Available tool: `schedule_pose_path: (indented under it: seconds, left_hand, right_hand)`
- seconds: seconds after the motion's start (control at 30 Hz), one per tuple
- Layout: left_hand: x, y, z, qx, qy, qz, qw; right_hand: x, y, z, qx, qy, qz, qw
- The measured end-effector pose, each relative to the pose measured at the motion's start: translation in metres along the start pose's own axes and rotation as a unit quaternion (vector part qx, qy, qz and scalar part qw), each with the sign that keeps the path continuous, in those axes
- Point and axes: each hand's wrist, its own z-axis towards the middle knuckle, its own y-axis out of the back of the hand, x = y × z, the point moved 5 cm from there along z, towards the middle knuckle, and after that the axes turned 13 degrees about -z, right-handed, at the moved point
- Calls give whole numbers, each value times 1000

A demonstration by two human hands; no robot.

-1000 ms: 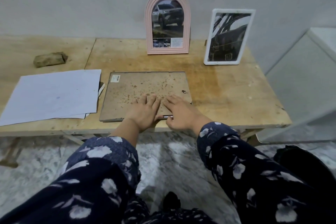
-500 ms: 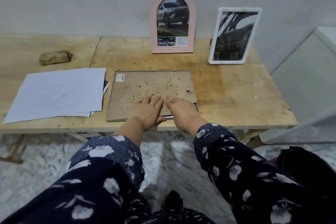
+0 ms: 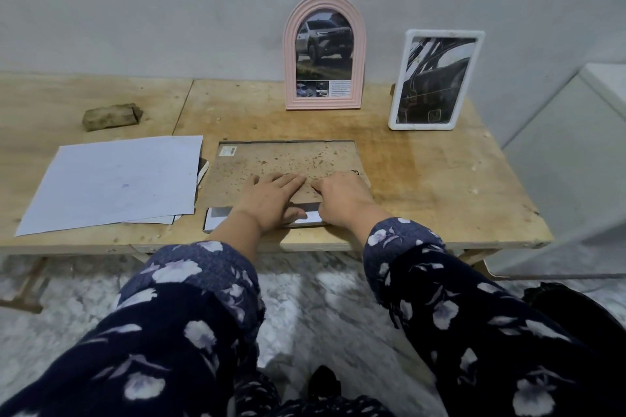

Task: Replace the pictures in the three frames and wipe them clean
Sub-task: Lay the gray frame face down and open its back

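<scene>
A large frame lies face down at the table's front edge, its brown speckled backing board (image 3: 281,159) uppermost. My left hand (image 3: 271,196) rests flat on the board with its thumb at the near edge. My right hand (image 3: 342,196) sits beside it, fingers curled on the board. The board's near edge is shifted back, baring a white strip (image 3: 216,215) of the frame's inside. A pink arched frame (image 3: 290,44) with a car picture and a white rectangular frame (image 3: 401,78) with a dark picture stand against the wall.
White paper sheets (image 3: 115,183) lie left of the flat frame, almost touching it. A brown block (image 3: 110,116) sits farther back on the left. The wooden table (image 3: 440,186) ends just right of the frames, beside a white cabinet (image 3: 559,179).
The backing board has moved away from the near edge, uncovering a white strip below it. My right hand's fingers have curled on the board. The view has shifted slightly.
</scene>
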Motion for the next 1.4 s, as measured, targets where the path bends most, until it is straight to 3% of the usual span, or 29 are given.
schedule_pose_path:
  seconds: [0.3,0.53,0.8,1.07,1.3,1.4]
  left_hand:
    - [33,11,-19,-4,100,-5,995]
    - [28,8,-21,9,95,5,995]
    - [27,-4,-25,29,103,34,994]
    - [44,21,-23,6,25,37,999]
    - [42,85,-6,-28,-106,59,992]
    - [29,111,0,-28,-145,49,988]
  right_hand:
    - [-5,7,-2,10,9,-3,1000]
    - [-4,-36,-16,-58,-64,86,993]
    - [3,-49,-14,-11,-111,62,992]
    - [-2,-21,4,19,-112,14,993]
    - [-25,16,13,-79,-120,34,989]
    - [-41,24,10,-74,-113,100,986]
